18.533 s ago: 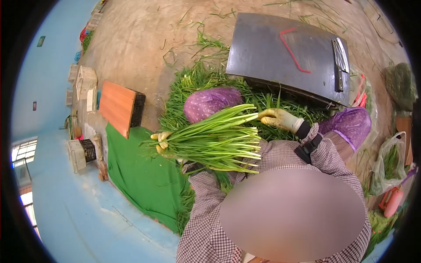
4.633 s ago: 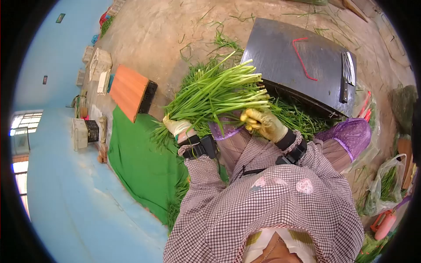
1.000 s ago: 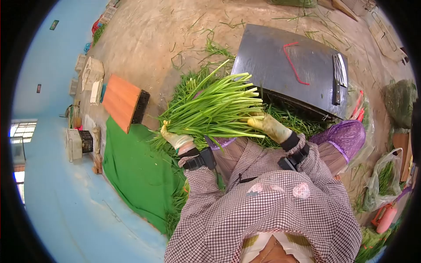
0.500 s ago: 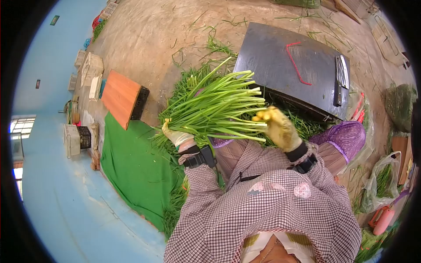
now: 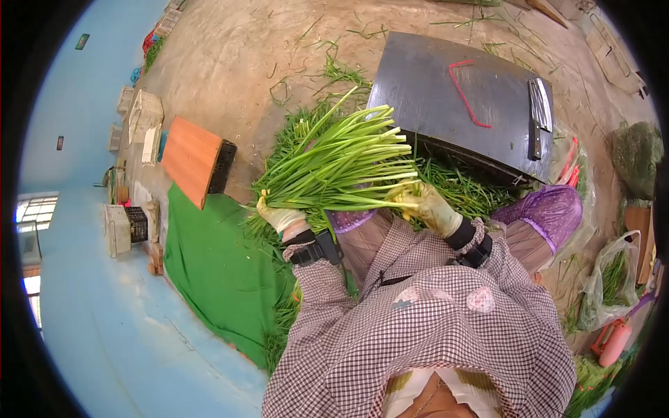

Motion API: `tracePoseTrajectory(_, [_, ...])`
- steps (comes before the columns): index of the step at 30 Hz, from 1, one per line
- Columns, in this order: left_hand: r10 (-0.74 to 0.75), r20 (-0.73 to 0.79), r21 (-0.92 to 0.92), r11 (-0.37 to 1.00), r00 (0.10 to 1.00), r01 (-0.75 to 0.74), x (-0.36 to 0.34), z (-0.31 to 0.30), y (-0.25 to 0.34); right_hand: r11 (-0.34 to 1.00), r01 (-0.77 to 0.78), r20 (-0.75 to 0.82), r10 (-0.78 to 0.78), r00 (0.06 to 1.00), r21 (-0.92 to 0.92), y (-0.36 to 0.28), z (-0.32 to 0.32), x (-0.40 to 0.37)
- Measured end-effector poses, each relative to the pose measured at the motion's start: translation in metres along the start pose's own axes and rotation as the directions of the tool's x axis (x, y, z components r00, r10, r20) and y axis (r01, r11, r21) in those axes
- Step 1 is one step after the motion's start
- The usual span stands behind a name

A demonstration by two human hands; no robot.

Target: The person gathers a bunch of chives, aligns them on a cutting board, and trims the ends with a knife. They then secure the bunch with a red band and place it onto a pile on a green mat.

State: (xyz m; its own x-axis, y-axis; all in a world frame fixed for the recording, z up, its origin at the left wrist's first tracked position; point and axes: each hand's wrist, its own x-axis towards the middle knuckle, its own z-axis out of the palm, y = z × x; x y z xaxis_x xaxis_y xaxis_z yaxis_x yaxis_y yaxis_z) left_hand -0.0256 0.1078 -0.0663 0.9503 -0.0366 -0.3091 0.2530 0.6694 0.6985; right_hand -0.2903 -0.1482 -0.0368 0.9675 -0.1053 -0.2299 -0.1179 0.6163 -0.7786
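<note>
A large bunch of Chinese chives (image 5: 341, 164) lies across my lap, with its pale cut ends to the right and leafy ends to the left. My gloved left hand (image 5: 279, 214) is closed round the leafy part near the lower left; its fingers are partly hidden by leaves. At the pale ends, my gloved right hand (image 5: 428, 205) has its fingers closed on a few of the lower chive stems. The glove has yellowish fingertips. More loose chives (image 5: 463, 184) lie underneath and to the right, beside my knee.
A dark board (image 5: 456, 104) stands ahead to the right, carrying a red tie (image 5: 465, 94) and a knife (image 5: 539, 118). Green cloth (image 5: 216, 272) covers the floor at left, beside an orange board (image 5: 191, 157) on a black crate. A plastic bag (image 5: 606, 292) with greens sits at right.
My right hand has moved slightly left and down, onto the pale stem ends, and its fingers have closed there. My left hand keeps its hold on the bunch.
</note>
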Motion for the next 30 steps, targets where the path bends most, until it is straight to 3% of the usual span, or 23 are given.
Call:
tracePoseTrajectory(2, [0.041, 0.028, 0.051, 0.998, 0.999, -0.042, 0.001, -0.002, 0.000, 0.976, 0.029, -0.083, -0.011, 0.996, 0.216, -0.005, 0.007, -0.001])
tracePoseTrajectory(6, [-0.014, -0.005, -0.033, 0.999, 1.000, 0.014, 0.003, -0.009, 0.000, 0.955, -0.030, -0.081, 0.057, 0.995, 0.295, -0.011, 0.003, -0.020])
tracePoseTrajectory(8, [-0.054, 0.049, -0.045, 0.997, 0.997, 0.056, 0.003, -0.010, 0.000, 0.970, 0.004, -0.126, 0.028, 0.992, 0.244, -0.005, -0.013, -0.025])
tracePoseTrajectory(11, [-0.031, -0.050, -0.045, 0.999, 0.998, 0.029, 0.007, -0.012, -0.001, 0.985, 0.061, -0.182, -0.030, 0.983, 0.163, 0.010, -0.045, -0.031])
tracePoseTrajectory(14, [-0.041, -0.066, -0.034, 0.999, 0.997, 0.038, -0.002, -0.004, 0.001, 0.999, -0.038, 0.020, 0.038, 0.999, 0.016, -0.019, -0.002, -0.032])
tracePoseTrajectory(18, [-0.021, -0.058, -0.037, 0.999, 0.998, 0.019, 0.005, -0.003, 0.000, 0.991, 0.000, 0.132, -0.018, 0.991, 0.132, -0.014, 0.022, -0.002])
tracePoseTrajectory(19, [-0.012, -0.055, -0.041, 0.999, 0.998, 0.010, 0.009, -0.007, 0.002, 0.981, -0.069, 0.106, 0.050, 0.993, 0.183, -0.016, 0.019, 0.003])
tracePoseTrajectory(22, [-0.005, 0.003, -0.007, 1.000, 1.000, 0.005, 0.015, -0.017, 0.005, 0.901, 0.155, 0.066, -0.198, 0.978, 0.405, -0.028, -0.008, -0.011])
tracePoseTrajectory(24, [-0.010, -0.016, 0.012, 1.000, 1.000, 0.010, 0.016, -0.023, 0.004, 0.893, 0.311, -0.097, -0.296, 0.950, 0.324, -0.039, -0.038, -0.031])
tracePoseTrajectory(25, [-0.014, -0.025, 0.022, 1.000, 1.000, 0.015, 0.017, -0.026, 0.003, 0.928, 0.362, -0.178, -0.343, 0.922, 0.090, -0.038, -0.057, -0.039])
tracePoseTrajectory(26, [-0.035, -0.033, 0.001, 0.999, 0.999, 0.035, 0.017, -0.029, 0.002, 0.940, 0.221, -0.272, -0.291, 0.918, -0.260, -0.027, -0.083, -0.044])
tracePoseTrajectory(28, [-0.082, -0.043, -0.032, 0.996, 0.996, 0.081, 0.020, -0.035, 0.001, 0.844, 0.092, -0.277, -0.274, 0.921, -0.528, -0.009, -0.082, -0.045])
tracePoseTrajectory(29, [-0.093, -0.030, -0.034, 0.995, 0.995, 0.092, 0.023, -0.037, -0.001, 0.787, 0.114, -0.186, -0.280, 0.942, -0.606, -0.002, -0.076, -0.044])
tracePoseTrajectory(30, [-0.103, -0.019, -0.034, 0.994, 0.995, 0.102, 0.027, -0.043, -0.003, 0.619, 0.217, -0.070, -0.406, 0.911, -0.755, 0.017, -0.074, -0.032])
